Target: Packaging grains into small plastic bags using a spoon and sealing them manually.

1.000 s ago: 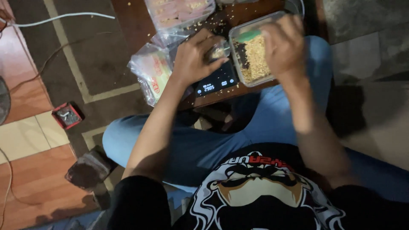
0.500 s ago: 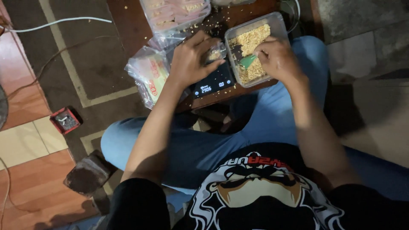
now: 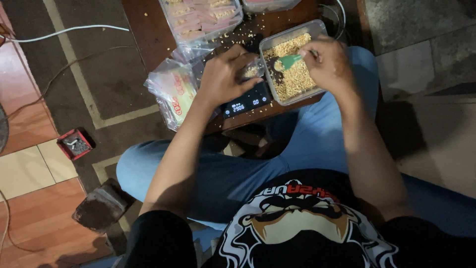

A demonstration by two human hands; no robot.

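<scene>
Sitting cross-legged on the floor at a low wooden desk, a person in blue jeans and a black printed shirt works over a clear rectangular tub roughly half full of golden crumbs, w/ a dark patch at its near-left corner. Right hand is closed around the handle of a small green scoop; the scoop's bowl sits over the crumbs inside the tub. Left hand is curled, fingers pinching a small clear bag that holds a little of the same crumb; the bag rests on a black digital scale, display lit, just left of the tub. Stack of empty clear bags w/ red print lies at the desk's left edge, partly overhanging it. Farther back, a clear tray holds filled, sealed packets in rows. Loose crumbs are scattered across the desk between tray & tub. Small red box sits on the floor, well apart to the left.
</scene>
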